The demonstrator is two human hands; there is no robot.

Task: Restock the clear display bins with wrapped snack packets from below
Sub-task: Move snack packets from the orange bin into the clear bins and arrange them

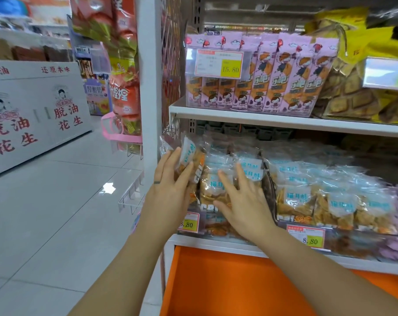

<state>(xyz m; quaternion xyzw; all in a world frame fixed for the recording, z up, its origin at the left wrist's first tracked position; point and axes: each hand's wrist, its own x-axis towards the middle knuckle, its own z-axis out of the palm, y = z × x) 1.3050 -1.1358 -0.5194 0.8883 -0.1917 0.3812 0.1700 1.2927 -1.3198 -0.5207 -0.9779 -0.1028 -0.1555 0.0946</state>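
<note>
Steadying an upright snack packet (187,151) at the clear bin (208,207), your left hand (168,185) is pressing straight fingers against it; your right hand (245,201) is lying spread over packets (216,185). Likely light, slippery, crushable: be pinching sealed edges.

Two bins share the lower shelf (216,244): the left bin (207,222) by the post (147,87), the right bin (282,221) beside it, both heaped with packets (341,201). The left hand (170,185) and right hand (243,201) rest on the left bin's pile. Packs (273,78) stand on the upper shelf (261,119). Bags (122,92) hang left of the post. A drawer (227,288) lies below.
</note>
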